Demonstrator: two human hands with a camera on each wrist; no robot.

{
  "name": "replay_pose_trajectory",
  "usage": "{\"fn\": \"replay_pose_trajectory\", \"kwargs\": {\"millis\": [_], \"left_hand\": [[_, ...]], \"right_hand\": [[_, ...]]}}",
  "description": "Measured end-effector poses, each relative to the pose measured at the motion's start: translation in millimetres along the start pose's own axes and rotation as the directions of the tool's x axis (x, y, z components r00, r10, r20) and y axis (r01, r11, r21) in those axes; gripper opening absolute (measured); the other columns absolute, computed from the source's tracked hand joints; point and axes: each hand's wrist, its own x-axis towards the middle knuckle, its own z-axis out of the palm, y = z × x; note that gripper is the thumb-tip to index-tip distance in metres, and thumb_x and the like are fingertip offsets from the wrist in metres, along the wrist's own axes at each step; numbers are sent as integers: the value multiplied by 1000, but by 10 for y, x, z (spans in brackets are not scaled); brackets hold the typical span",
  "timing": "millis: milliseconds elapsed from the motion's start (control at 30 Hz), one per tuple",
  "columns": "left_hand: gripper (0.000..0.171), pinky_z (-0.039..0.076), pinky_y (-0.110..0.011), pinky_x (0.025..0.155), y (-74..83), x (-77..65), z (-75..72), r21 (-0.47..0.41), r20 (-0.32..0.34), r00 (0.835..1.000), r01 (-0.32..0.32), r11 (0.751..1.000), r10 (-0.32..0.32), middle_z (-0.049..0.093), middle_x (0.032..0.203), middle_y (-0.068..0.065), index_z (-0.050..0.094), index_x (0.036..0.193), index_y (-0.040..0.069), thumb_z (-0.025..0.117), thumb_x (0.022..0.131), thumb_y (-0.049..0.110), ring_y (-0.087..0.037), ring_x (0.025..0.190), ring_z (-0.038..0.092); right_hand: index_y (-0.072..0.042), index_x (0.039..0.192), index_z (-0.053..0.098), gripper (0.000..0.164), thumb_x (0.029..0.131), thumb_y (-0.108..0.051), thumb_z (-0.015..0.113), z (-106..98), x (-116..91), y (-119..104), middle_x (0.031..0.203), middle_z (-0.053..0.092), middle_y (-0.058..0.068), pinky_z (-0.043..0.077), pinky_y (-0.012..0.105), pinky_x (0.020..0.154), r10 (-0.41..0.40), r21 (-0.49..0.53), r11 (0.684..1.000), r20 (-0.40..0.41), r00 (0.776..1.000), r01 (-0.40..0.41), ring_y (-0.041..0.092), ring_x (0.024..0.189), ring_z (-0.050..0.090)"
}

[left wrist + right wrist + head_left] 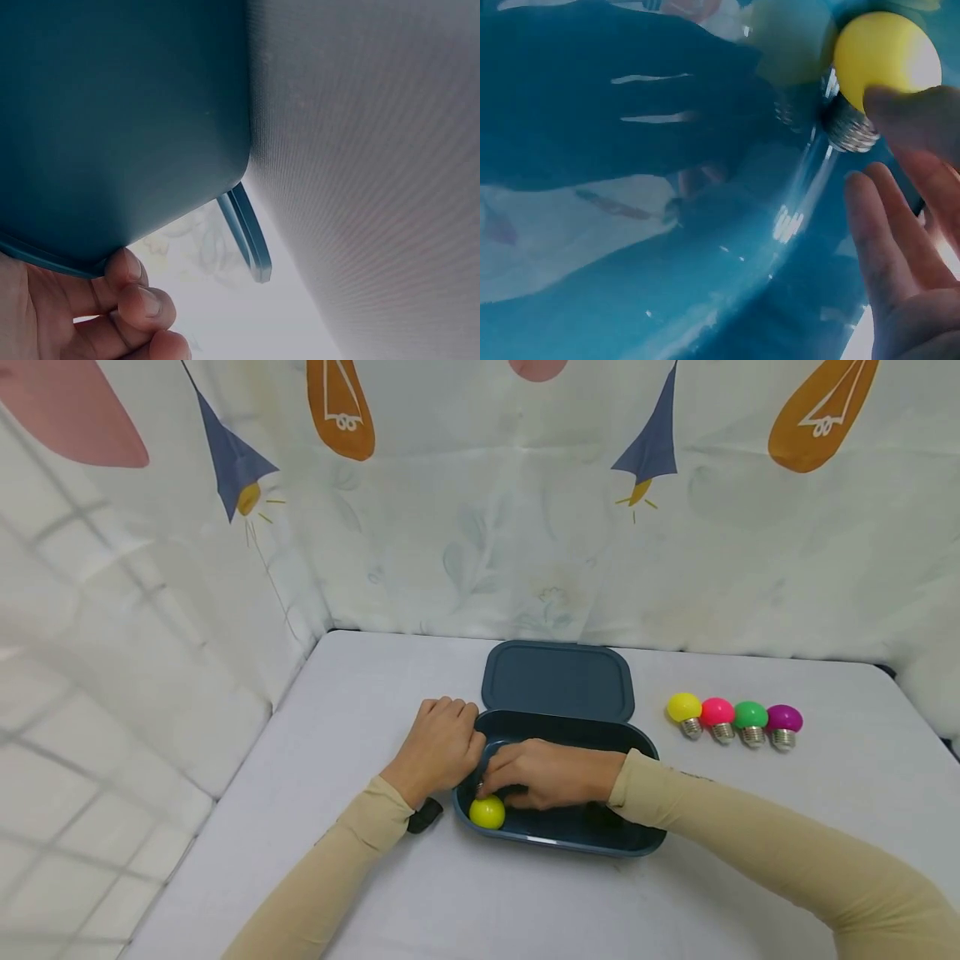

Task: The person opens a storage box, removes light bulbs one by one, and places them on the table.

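A dark teal plastic box (555, 842) with rounded corners stands on the table. My left hand (438, 743) holds its left end; in the left wrist view the fingertips (146, 300) curl at the rim. My right hand (536, 772) reaches inside, at the box's left end. There it pinches a yellow light bulb (487, 812) near its metal screw base. In the right wrist view the thumb overlaps the bulb's yellow globe (885, 56), while two other fingers (885, 232) extend below the base (853, 131). The right forearm hides part of the box's inside.
A matching flat lid (558, 681) lies just behind the box. To the right, yellow (685, 708), pink (717, 712), green (751, 715) and purple (784, 718) bulbs lie in a row. A small black object (425, 816) shows by the left wrist. Patterned cloth walls border the table.
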Motion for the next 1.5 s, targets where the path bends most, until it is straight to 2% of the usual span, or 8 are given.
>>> {"fn": "replay_pose_trajectory", "kwargs": {"millis": [200,400,600,900,1200,1400,1500], "left_hand": [[17,44,-43,86,-1,-1,-18,-1,2,1000,0,1000,0,47,72,-2,57,86,8,48,98,15,-21,73,46],[18,42,-42,84,5,3,-15,-5,15,1000,10,1000,-10,45,71,-1,56,83,9,48,98,15,-20,72,45],[18,35,-37,76,17,4,-10,5,17,1000,12,1000,-12,44,70,-1,55,82,9,48,97,15,-19,70,42],[19,21,-29,64,21,-10,-18,72,-59,997,-42,996,47,39,66,0,53,77,10,52,95,15,-16,60,36],[19,22,-29,63,19,-9,-16,58,-51,998,-34,998,37,38,66,0,54,77,9,52,95,15,-16,60,36],[19,23,-29,63,22,-10,-20,56,-48,998,-33,998,36,39,66,0,54,78,10,51,95,15,-16,60,35],[19,23,-29,64,21,-12,-18,57,-59,997,-40,998,43,39,66,0,54,77,9,52,95,15,-16,61,35]], "right_hand": [[-13,124,71,32,92,-15,77,-41,8,-12,131,70,0,53,21,104,-3,-4,1000,28,1000,3,11,122,66],[-14,129,67,40,91,-15,78,-50,19,-33,135,71,0,52,22,106,25,44,999,99,995,-30,11,125,67],[-15,129,67,41,90,-18,80,-51,14,-21,131,72,-2,53,19,104,40,37,998,121,992,-45,9,117,68],[-16,124,68,38,89,-22,81,-18,-32,-6,120,69,-4,53,14,96,111,84,989,126,986,-122,7,106,66],[-14,125,67,38,90,-19,80,13,-83,6,115,69,-3,54,13,90,137,113,982,114,984,-150,5,97,63],[-15,131,65,44,89,-18,80,33,-104,-5,123,68,-1,54,13,88,167,217,958,117,979,-189,3,97,66],[-15,129,65,43,89,-20,80,35,-103,-20,122,67,-1,55,13,87,169,246,950,106,980,-190,2,96,66]]}}
